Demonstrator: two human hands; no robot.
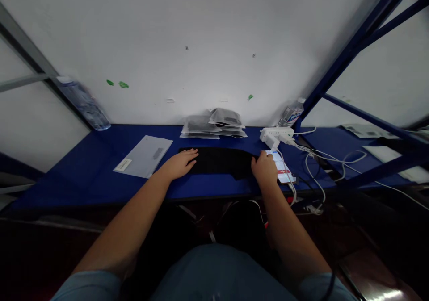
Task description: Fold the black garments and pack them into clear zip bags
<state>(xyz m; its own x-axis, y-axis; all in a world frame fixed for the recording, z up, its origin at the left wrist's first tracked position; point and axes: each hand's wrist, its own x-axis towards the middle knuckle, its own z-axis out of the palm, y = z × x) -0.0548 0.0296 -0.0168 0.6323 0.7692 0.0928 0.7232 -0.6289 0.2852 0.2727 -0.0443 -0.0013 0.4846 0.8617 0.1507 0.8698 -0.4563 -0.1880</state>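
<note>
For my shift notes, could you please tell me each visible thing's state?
Black fabric: laid flat
Left hand: open, resting on fabric
Right hand: at fabric's right end
Phone: screen lit
Power strip: plugs inserted
Left bottle: capped
Right bottle: capped
Plastic bag: flat
Pouches: stacked

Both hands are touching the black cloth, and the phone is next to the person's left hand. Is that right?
Not quite: the phone is next to the right hand, not the left hand. The head view shows it. Both hands are touching the black cloth, as you said.
</note>
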